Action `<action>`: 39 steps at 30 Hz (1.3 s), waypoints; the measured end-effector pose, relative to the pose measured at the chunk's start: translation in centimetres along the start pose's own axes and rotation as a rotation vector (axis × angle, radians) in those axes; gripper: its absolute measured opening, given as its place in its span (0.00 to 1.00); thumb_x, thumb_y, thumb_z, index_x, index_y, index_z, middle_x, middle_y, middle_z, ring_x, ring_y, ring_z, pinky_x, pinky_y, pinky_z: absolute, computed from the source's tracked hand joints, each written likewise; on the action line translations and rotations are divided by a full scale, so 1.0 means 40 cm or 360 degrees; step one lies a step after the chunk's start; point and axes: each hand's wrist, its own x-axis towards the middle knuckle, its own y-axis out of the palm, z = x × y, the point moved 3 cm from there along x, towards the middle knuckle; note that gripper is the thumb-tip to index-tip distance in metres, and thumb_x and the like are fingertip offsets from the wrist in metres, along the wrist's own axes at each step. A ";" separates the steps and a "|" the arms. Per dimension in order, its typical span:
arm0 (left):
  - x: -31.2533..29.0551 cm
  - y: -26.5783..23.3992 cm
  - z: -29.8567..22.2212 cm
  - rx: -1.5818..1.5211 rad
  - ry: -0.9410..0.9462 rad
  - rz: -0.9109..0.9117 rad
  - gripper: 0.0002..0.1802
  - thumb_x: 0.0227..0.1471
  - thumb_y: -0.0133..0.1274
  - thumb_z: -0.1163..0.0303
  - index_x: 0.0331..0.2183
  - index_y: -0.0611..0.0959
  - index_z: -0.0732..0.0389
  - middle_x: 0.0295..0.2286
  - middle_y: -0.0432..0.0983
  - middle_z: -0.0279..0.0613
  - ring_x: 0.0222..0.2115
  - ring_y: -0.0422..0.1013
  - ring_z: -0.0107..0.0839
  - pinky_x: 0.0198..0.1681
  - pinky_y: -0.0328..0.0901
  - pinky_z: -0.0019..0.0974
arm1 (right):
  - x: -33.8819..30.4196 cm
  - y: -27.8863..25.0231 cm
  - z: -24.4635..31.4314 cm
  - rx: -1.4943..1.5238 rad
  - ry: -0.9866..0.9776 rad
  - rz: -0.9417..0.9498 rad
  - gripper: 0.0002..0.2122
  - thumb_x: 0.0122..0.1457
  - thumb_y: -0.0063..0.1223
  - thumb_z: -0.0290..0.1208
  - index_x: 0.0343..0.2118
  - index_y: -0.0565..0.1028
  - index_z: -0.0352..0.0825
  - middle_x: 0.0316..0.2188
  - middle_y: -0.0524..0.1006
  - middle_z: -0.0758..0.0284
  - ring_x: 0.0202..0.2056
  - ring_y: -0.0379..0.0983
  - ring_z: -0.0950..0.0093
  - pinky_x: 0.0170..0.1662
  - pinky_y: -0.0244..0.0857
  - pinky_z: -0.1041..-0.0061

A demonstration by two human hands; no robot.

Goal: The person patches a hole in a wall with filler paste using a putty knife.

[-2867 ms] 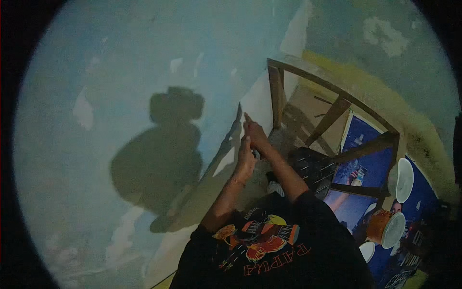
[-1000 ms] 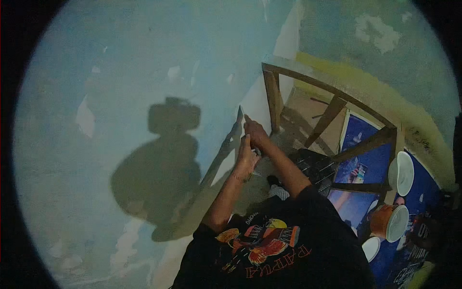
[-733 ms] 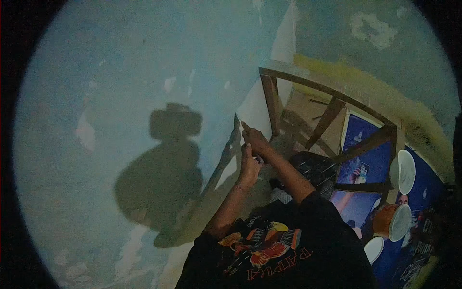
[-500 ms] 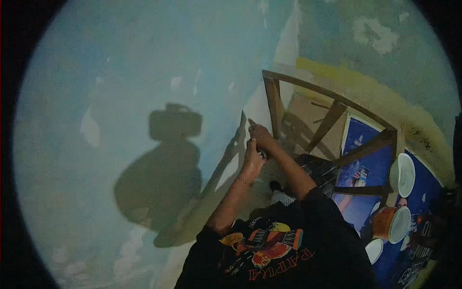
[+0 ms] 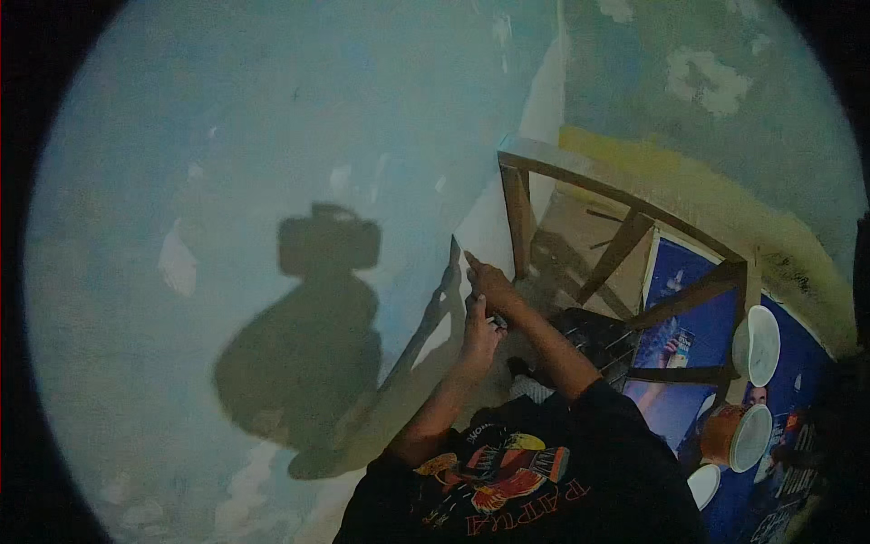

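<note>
A: Biggest first. What's showing?
B: A blue-green painted wall [image 5: 181, 118] is filling the left, meeting a second, greener painted wall [image 5: 625, 100] at the corner. A white, matte strip [image 5: 489, 222] is running along the first wall's lower edge.
A: How far along?
B: Looking unfinished, my judgement. Paint is covering most of both walls, but white patches are interrupting it, and the strip by the hands is showing white. How much is done there, can't tell.
A: Counts?
B: Two walls, one strip. One brown, angular wooden frame [image 5: 517, 213] is standing near the corner. One blue, flat printed sheet [image 5: 707, 317] is showing through it. One black cloth shirt [image 5: 589, 471]. Three round containers are sitting right: a larger white one [image 5: 759, 344], an orange one with a white mouth [image 5: 720, 433], a smaller white one [image 5: 703, 487].
A: Hands?
B: Two, bare. The right hand [image 5: 494, 286] is pointing its index finger toward the strip; the left hand [image 5: 483, 334] is overlapping just below it, thumb up.
A: Grip?
B: Fingers are curling, but clamped on what, can't tell. One small greyish object [image 5: 497, 320] is showing between the hands, low beside the wall.
</note>
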 end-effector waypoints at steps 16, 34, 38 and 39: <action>0.050 0.001 0.000 0.0125 -0.0122 0.0016 0.38 0.43 0.38 0.48 0.47 0.47 0.64 0.45 0.44 0.50 0.44 0.50 0.44 0.41 0.55 0.41 | 0.067 -0.004 -0.055 0.0075 0.0106 0.0002 0.21 0.51 0.30 0.34 0.48 0.48 0.33 0.29 0.66 0.51 0.32 0.64 0.62 0.34 0.58 0.70; 0.008 -0.011 0.007 0.0341 -0.0119 0.0007 0.44 0.40 0.38 0.43 0.48 0.39 0.59 0.48 0.38 0.48 0.48 0.45 0.42 0.42 0.55 0.43 | -0.016 -0.002 0.004 0.0115 -0.0058 0.0071 0.21 0.51 0.30 0.32 0.48 0.51 0.31 0.28 0.67 0.52 0.31 0.65 0.62 0.35 0.58 0.70; 0.032 -0.017 0.029 0.0338 -0.0170 0.0160 0.44 0.38 0.36 0.40 0.48 0.38 0.54 0.47 0.37 0.52 0.47 0.44 0.48 0.41 0.55 0.47 | 0.009 0.027 -0.053 0.0222 -0.0017 0.0016 0.21 0.50 0.30 0.33 0.48 0.49 0.32 0.30 0.67 0.53 0.33 0.64 0.63 0.35 0.57 0.70; 0.043 -0.017 0.031 0.0320 -0.0209 0.0148 0.44 0.38 0.36 0.40 0.48 0.38 0.54 0.47 0.38 0.53 0.47 0.45 0.47 0.40 0.55 0.46 | 0.024 0.031 -0.069 0.0223 -0.0195 -0.0120 0.22 0.50 0.30 0.33 0.48 0.49 0.32 0.30 0.67 0.53 0.33 0.64 0.63 0.35 0.58 0.70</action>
